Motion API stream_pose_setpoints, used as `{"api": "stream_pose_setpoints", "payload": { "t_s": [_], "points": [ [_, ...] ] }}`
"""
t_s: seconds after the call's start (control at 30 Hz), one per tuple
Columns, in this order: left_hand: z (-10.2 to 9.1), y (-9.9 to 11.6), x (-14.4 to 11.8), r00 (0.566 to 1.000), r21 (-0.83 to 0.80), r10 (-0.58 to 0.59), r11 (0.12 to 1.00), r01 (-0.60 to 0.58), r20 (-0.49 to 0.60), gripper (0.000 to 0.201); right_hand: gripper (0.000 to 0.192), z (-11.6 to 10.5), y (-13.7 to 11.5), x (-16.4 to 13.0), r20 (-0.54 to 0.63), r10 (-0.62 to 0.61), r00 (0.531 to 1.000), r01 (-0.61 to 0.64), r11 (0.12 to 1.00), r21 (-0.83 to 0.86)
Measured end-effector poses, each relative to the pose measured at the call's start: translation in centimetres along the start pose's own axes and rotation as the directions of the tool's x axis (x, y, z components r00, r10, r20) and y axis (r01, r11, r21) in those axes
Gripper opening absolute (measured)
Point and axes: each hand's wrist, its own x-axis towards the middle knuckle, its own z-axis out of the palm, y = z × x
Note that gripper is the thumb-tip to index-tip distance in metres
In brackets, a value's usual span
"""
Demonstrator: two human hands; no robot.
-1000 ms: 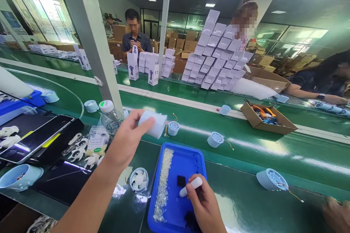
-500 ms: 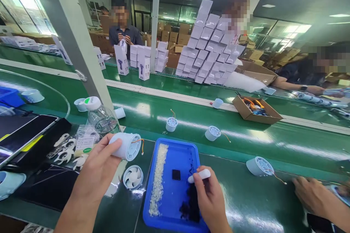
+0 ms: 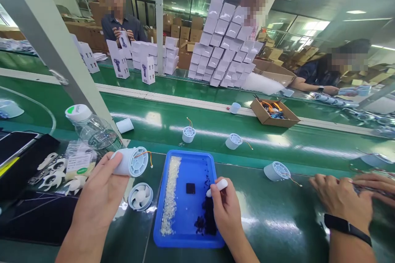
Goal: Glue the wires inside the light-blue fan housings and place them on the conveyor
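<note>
My left hand (image 3: 100,191) grips a pale blue fan housing (image 3: 128,161) with orange and red wires trailing from its grille end, held just left of a blue tray (image 3: 197,164). My right hand (image 3: 224,207) holds a small white pen-like tool (image 3: 217,187) over the tray's right side, above a pile of small black pieces (image 3: 206,219). A strip of white granules (image 3: 170,195) and one black square pad (image 3: 190,188) lie in the tray. Another fan unit (image 3: 140,196) with white blades rests on the table between my hands.
Several fan housings (image 3: 233,141) sit on the green conveyor belt (image 3: 308,147). A clear bottle (image 3: 92,129) and white fan blades (image 3: 55,176) lie at left. A co-worker's hands (image 3: 342,197) work at right. Stacked white boxes (image 3: 225,45) and a cardboard box (image 3: 273,112) stand beyond.
My left hand brought the fan housing down from above the belt to beside the tray, turning its grille end rightward. The view shifted right; a co-worker's hands came into sight.
</note>
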Motion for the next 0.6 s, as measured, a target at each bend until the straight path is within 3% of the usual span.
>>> {"api": "stream_pose_setpoints", "payload": {
  "t_s": [0.1, 0.3, 0.43, 0.5, 0.6],
  "points": [
    [-0.2, -0.4, -0.1, 0.999, -0.034, -0.036, 0.999, 0.036, 0.013, 0.019, 0.014, -0.2, -0.2, 0.0, 0.024, -0.029, 0.999, 0.029, 0.999, -0.019],
    [-1.0, -1.7, -0.2, 0.984, 0.047, -0.091, 0.995, 0.085, 0.156, 0.004, 0.009, -0.2, -1.9, 0.8, 0.066, -0.120, 0.991, 0.123, 0.992, -0.033],
    [-1.1, -2.8, -0.6, 0.968, 0.120, -0.114, 0.989, 0.089, 0.223, 0.012, 0.006, 0.6, -3.3, 1.4, 0.150, -0.181, 0.972, 0.188, 0.981, -0.039],
    [-1.0, -3.3, -1.0, 0.963, 0.168, -0.125, 0.982, 0.086, 0.237, 0.015, 0.004, 0.9, -4.1, 1.2, 0.104, -0.206, 0.973, 0.208, 0.978, -0.011],
    [-0.9, -3.7, -1.5, 0.959, 0.209, -0.152, 0.973, 0.102, 0.240, 0.017, 0.008, 1.0, -5.6, 0.1, -0.098, -0.242, 0.965, 0.254, 0.956, 0.144]
  ]
}}
